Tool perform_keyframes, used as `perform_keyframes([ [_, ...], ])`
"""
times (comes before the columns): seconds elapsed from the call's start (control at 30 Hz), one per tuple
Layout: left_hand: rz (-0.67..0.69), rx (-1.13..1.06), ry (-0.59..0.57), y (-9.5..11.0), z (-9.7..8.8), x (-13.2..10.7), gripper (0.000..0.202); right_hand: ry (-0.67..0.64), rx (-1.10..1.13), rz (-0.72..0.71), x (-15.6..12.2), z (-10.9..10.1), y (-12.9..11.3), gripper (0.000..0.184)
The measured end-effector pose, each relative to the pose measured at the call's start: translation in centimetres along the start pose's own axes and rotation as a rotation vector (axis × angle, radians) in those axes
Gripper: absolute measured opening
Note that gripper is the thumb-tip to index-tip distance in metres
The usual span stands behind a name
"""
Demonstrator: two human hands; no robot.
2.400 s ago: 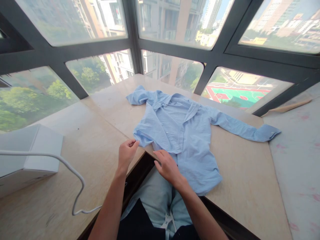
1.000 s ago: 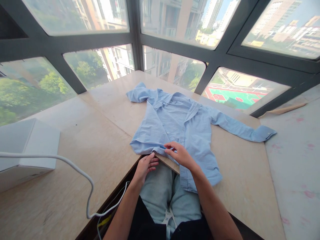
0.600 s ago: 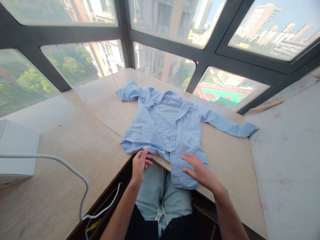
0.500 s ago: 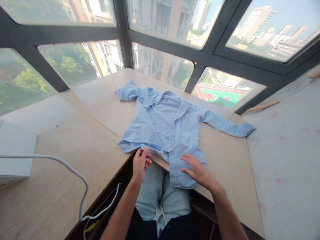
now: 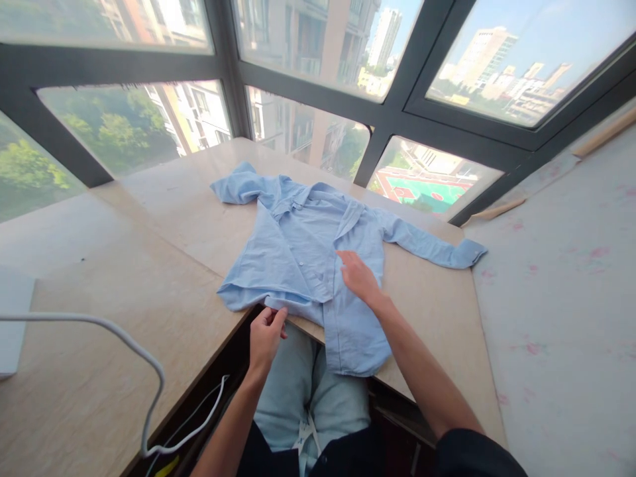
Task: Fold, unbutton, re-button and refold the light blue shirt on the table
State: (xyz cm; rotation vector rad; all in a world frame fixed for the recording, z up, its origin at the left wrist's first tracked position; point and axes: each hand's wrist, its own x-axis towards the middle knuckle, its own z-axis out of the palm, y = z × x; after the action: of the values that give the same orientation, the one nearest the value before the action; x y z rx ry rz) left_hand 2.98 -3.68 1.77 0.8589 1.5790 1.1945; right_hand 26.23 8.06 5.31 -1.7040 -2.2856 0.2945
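Light-blue shirt point(image 5: 298, 248) lies open on a beige countertop point(image 5: 163, 278)

The shirt is spread with its collar away from the person and its hem toward them. The front panel on its left side slants inward; the one on its right runs down past the countertop's near edge. One sleeve is bunched short at the shirt's upper left, while the other stretches out to the right, ending in a buttoned cuff.

At the shirt's lower left hem is the left hand point(image 5: 267, 334), its thumb and forefinger drawn close together against the cloth; whether fabric is caught between them cannot be told. Over the shirt's front, right of the opening, is the right hand point(image 5: 358, 275), fingers extended and loosely together, holding nothing; contact with the cloth cannot be judged.

Just below the shirt are the person's pale trousers point(image 5: 285, 391), and to its lower left a dark recess point(image 5: 213, 371). A white cable point(image 5: 109, 324) bends down into that recess. Well to the shirt's left, a white box point(image 5: 14, 318) is cut off by the view's edge. Beyond the collar stand grey-framed windows point(image 5: 231, 79), with a green and red sports court point(image 5: 422, 189) outside. Right of the shirt, near the cuff, rises a flower-patterned wall point(image 5: 546, 298).
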Motion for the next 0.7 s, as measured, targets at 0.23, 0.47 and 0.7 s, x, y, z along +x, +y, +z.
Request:
perform_keyframes([
  [0.23,-0.046,-0.013,-0.018,0.5,-0.4,-0.9,0.034,-0.204,-0.332,-0.009,7.8,0.3,2.2,0.066],
  [0.47,-0.092,-0.015,-0.01,-0.3,-1.3,-2.2,0.041,-0.271,-0.442,-0.035,12.5,-0.5,4.0,0.035],
  [0.7,-0.205,-0.009,0.098,-3.2,-3.7,-3.3,0.048,-0.232,-0.446,0.076,17.9,-3.3,6.8,0.038],
])
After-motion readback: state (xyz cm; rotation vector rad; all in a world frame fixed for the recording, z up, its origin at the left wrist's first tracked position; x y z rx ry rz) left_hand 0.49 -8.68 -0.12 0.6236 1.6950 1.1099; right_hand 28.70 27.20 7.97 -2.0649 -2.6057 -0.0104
